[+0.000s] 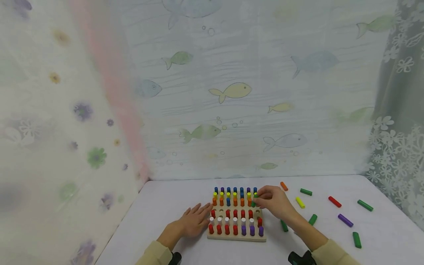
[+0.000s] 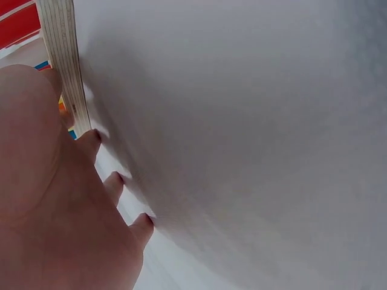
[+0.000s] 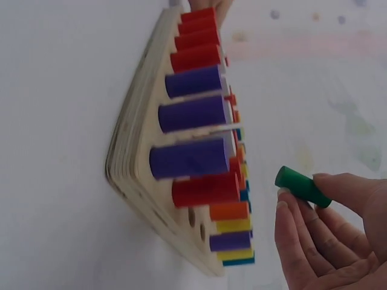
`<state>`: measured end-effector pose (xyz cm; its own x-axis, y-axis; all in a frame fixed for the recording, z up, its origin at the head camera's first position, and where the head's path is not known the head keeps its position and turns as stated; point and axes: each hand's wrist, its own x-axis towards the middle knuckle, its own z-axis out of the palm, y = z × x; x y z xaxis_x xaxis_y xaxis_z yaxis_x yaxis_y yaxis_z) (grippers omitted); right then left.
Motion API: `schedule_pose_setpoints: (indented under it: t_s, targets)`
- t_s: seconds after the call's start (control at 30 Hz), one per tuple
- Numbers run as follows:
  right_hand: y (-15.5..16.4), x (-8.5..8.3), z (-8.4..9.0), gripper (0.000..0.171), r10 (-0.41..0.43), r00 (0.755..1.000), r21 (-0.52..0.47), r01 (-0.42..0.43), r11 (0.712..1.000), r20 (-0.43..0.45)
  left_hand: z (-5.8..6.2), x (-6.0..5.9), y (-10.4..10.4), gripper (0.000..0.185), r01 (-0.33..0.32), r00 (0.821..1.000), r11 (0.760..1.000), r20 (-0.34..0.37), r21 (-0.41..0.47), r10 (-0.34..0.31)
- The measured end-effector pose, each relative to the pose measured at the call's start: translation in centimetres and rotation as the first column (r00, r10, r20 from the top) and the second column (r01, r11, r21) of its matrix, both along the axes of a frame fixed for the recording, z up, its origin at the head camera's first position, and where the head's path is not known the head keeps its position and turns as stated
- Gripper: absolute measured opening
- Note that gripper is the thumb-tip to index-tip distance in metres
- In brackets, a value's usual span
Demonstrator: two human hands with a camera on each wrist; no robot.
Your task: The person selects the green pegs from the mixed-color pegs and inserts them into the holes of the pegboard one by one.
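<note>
A wooden peg board [image 1: 236, 235] [image 3: 139, 157] stands on the white table, filled with rows of blue, yellow, orange, red, white and purple pegs. My right hand [image 1: 273, 200] [image 3: 320, 235] pinches a green peg [image 1: 253, 203] [image 3: 300, 186] just above the board's right side. The left hand [image 1: 195, 221] [image 2: 54, 205] lies flat on the table with straight fingers, touching the board's left edge [image 2: 63, 66].
Loose pegs lie on the table right of the board: orange [image 1: 283, 186], yellow [image 1: 300, 202], red [image 1: 334, 201], purple [image 1: 345, 220] and several green ones [image 1: 365, 205]. Patterned curtains enclose the table at the back and on both sides.
</note>
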<state>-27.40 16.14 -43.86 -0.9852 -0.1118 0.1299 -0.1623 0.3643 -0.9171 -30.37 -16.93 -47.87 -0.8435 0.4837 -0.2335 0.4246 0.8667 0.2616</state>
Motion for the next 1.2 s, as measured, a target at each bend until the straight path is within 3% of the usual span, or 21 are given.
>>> schedule_pose_setpoints:
  t_s: [0.43,0.73,0.97,1.2]
  targets:
    - [-3.0,-0.5,-0.9,0.022,0.036,0.999,-0.005,-0.036,0.999,-0.036,0.5,0.1,0.3,0.062,-0.016,0.999,1.000,0.037,0.004,0.015]
    - [-4.6,-1.0,-1.4,0.020,0.078,0.994,-0.031,-0.081,0.996,-0.072,-0.3,-0.2,-0.2,0.062,0.000,0.999,1.000,0.042,0.031,-0.001]
    - [-5.4,-1.5,-1.5,0.019,0.078,0.990,-0.007,-0.079,0.997,-0.117,0.6,0.0,0.0,0.063,-0.002,0.998,1.000,0.060,0.019,0.001]
    - [-6.1,-1.8,-1.5,0.020,0.090,0.989,-0.033,-0.095,0.995,-0.120,0.3,-0.2,0.1,0.062,-0.010,0.999,1.000,0.043,0.009,0.009]
